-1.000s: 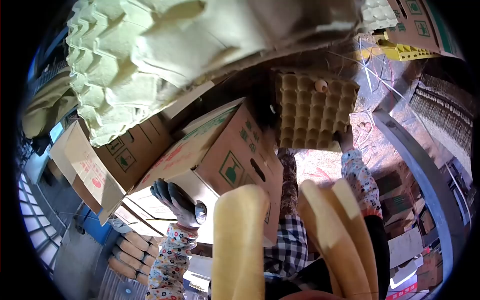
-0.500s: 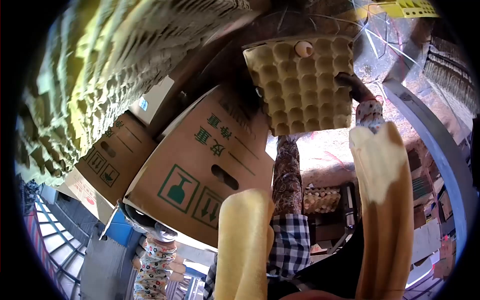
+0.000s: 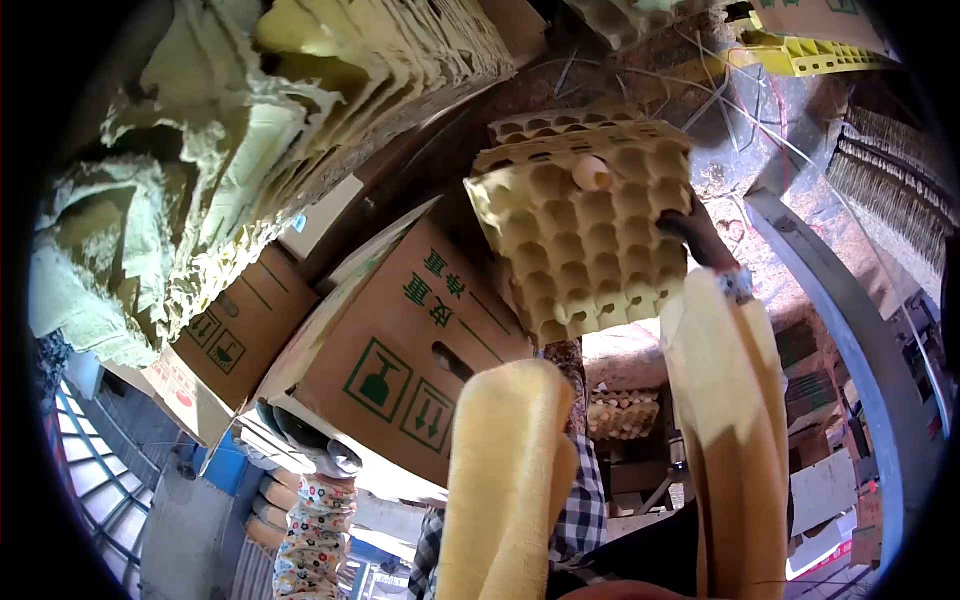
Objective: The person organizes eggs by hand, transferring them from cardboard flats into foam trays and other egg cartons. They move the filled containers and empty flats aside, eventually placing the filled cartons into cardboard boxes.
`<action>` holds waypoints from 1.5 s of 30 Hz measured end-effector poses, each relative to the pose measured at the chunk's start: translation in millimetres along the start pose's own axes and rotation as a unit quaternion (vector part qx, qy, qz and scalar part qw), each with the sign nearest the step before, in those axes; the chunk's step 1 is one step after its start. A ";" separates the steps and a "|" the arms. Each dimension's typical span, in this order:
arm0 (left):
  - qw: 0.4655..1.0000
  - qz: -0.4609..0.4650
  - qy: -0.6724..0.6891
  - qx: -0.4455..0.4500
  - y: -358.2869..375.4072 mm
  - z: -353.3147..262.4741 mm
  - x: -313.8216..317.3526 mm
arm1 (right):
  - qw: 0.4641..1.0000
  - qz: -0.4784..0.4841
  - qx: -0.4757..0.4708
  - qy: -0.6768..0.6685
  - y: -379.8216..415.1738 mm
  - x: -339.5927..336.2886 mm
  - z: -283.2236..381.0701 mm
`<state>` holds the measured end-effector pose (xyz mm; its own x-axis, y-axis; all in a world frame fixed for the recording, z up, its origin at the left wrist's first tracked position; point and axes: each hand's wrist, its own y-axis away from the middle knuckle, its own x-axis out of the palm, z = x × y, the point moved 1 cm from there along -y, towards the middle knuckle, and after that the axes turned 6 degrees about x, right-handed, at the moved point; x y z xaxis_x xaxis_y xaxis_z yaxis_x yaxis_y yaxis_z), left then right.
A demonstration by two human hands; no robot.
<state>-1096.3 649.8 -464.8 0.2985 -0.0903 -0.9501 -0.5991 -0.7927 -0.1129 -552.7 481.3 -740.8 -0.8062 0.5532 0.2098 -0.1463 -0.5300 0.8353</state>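
Observation:
My right hand (image 3: 698, 232) in a dark glove grips the right edge of a pulp egg tray (image 3: 570, 265), its fingertips over the front cups. The tray is tilted up toward me, and another tray edge (image 3: 560, 122) shows behind it. A single egg (image 3: 592, 174) with a yellowish patch sits in an upper cup. To the left stands a tilted cardboard box (image 3: 400, 330) with green printing and a handle hole. My left hand (image 3: 305, 435), also dark-gloved above a flowered sleeve, is at the box's lower edge; its fingers are not clear.
A tall stack of pulp trays (image 3: 390, 70) looms at upper left. Below it is another carton (image 3: 235, 310). Eggs in a tray (image 3: 622, 412) lie lower down, a yellow plastic crate (image 3: 815, 55) stands at upper right, and a grey metal rail (image 3: 850, 330) curves along the right.
The view has shifted. The egg tray appears lower and slightly left, still in my right hand, with another tray's edge now showing behind its top. My left hand stays at the box's lower edge.

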 end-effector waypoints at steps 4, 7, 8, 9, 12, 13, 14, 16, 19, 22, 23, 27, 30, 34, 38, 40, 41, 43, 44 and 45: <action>1.000 0.000 0.001 0.000 2.5 2.1 0.5 | 0.997 -0.081 0.008 -0.020 -63.2 -16.0 -32.1; 1.000 -0.009 0.002 -0.007 14.4 3.2 -1.3 | 0.989 -0.134 0.059 0.009 -73.8 -21.1 -48.6; 1.000 -0.004 0.009 0.016 14.3 6.0 -3.1 | 0.990 -0.131 0.044 0.040 -101.5 -56.7 -88.4; 1.000 -0.016 0.001 0.019 0.7 -3.3 -3.3 | 0.952 -0.120 -0.022 0.281 -90.9 -50.1 -89.6; 0.999 -0.018 -0.001 0.034 14.4 2.5 3.6 | 0.599 -0.323 -0.167 0.713 -38.2 1.2 -68.3; 1.000 0.025 -0.017 0.003 13.4 -0.1 0.6 | 0.678 -0.344 -0.198 0.619 -9.8 45.2 -54.3; 0.994 0.091 -0.047 -0.029 5.7 -7.1 -10.2 | 0.740 -0.329 -0.230 0.539 19.2 90.1 -43.3; 0.970 0.227 -0.061 -0.059 -6.7 -10.9 -24.2 | 0.884 -0.172 -0.234 0.366 81.2 173.9 -34.3; 0.970 0.237 0.024 -0.044 -12.0 -5.9 -34.5 | 0.947 -0.067 -0.134 0.284 173.3 285.0 -3.1; 0.993 0.112 0.023 -0.032 -1.8 -10.5 -33.4 | 0.916 -0.012 -0.230 0.328 220.8 331.2 16.1; 0.999 0.027 0.035 -0.027 3.4 -13.7 -31.5 | 0.899 -0.029 -0.288 0.328 250.1 360.0 32.1; 0.908 0.117 -0.402 -0.013 107.3 11.9 45.6 | 0.971 -0.010 -0.224 0.084 309.0 405.9 62.6; 0.989 0.006 0.027 -0.145 141.1 17.8 -76.4 | 0.973 0.155 -0.151 0.082 342.7 435.9 35.6; 0.969 0.097 0.133 -0.184 129.1 0.9 -39.7 | 0.939 0.149 -0.078 0.300 472.7 474.5 -43.3; 0.921 0.233 0.211 -0.231 201.1 -49.5 -121.3 | 0.911 0.133 -0.067 0.385 525.7 487.8 -13.0; 0.885 0.303 0.251 -0.250 219.7 -69.7 -144.2 | 0.905 0.115 -0.080 0.401 520.5 501.5 12.1; 0.888 0.294 0.263 -0.237 220.8 -71.0 -134.3 | 0.901 0.111 -0.086 0.411 513.4 511.2 22.0; 0.891 0.278 0.288 -0.212 221.4 -79.1 -103.3 | 0.890 0.110 -0.096 0.431 494.1 534.1 33.5; 0.903 0.270 0.264 -0.206 223.2 -80.2 -116.0 | 0.886 0.111 -0.099 0.440 482.2 546.8 34.6; 0.914 0.262 0.236 -0.200 226.1 -81.9 -129.4 | 0.882 0.115 -0.103 0.446 467.6 560.3 34.8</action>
<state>-1209.5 432.9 -343.6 0.3928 -0.6960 -0.6011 -0.4601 -0.7147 0.5268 -1052.8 565.8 -215.0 -0.9447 -0.2613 -0.1982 0.0534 -0.7188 0.6932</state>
